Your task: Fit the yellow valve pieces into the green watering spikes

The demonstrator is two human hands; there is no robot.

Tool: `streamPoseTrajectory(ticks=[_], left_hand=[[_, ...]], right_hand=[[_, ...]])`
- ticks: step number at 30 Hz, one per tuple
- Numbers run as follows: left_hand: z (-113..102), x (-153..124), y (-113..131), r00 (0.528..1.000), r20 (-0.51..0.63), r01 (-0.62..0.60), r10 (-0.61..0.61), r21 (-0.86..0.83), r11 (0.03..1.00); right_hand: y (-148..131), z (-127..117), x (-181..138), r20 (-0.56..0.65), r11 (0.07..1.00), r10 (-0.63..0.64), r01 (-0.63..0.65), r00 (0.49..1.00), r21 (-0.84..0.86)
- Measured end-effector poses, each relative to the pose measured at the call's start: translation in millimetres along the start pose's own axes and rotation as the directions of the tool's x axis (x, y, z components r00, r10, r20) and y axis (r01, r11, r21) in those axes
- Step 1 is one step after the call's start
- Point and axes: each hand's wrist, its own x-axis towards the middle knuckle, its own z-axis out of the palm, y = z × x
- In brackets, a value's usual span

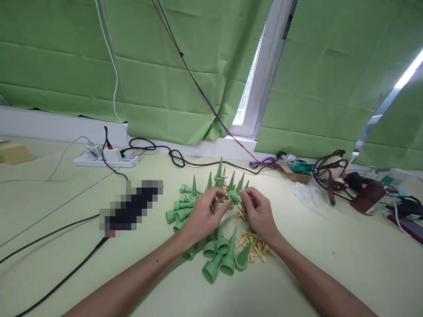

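Close together over a heap of green plastic parts are my two hands. My left hand (207,212) has its thumb and fingers curled at a green cone-shaped spike (234,196), its tip toward the right. My right hand (258,215) is pinched just beside that tip; what lies between its fingertips is too small to make out. Several green spikes with hollow round sockets (211,269) lie in front of and left of my hands. Other spikes (194,187) stand upright behind them. Small yellow valve-like pieces (254,247) are piled below my right hand.
A dark pixelated object (132,209) with black cables lies left. The power strip (107,160) sits by the wall. At right are a plastic bag (309,196), a cardboard box (294,174) and a brown bag (373,198). Green blinds (185,97) hang behind.
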Motion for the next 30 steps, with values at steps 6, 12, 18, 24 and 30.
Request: streamPoseTrajectory(ticks=[6,12,18,24,30], left_hand=[[-3.2,2.5,4.9,0.987,0.102,0.138,-0.128,-0.1,0.985],[-5.1,3.3,5.2,0.98,0.139,0.161,-0.143,-0.131,0.978],[-5.5,2.2,4.7,0.982,0.132,0.153,-0.136,-0.13,0.98],[-3.9,1.3,0.6,0.997,0.076,0.006,-0.003,-0.045,0.999],[-1.1,-3.1,-0.7,0.986,0.036,-0.167,0.165,0.05,0.985]], right_hand=[[-2.7,-0.8,-2.2,0.045,0.998,-0.055,0.057,0.997,-0.04],[-3.1,-1.5,-4.4,0.086,0.997,-0.057,0.061,0.995,-0.048],[-2.2,-1.0,-3.4,0.076,0.999,-0.033,0.035,0.997,-0.019],[0.0,-0.4,-3.9,0.089,1.0,0.001,-0.003,0.996,0.025],[1.6,0.5,-3.9,0.12,0.998,0.028,-0.035,0.992,0.058]])
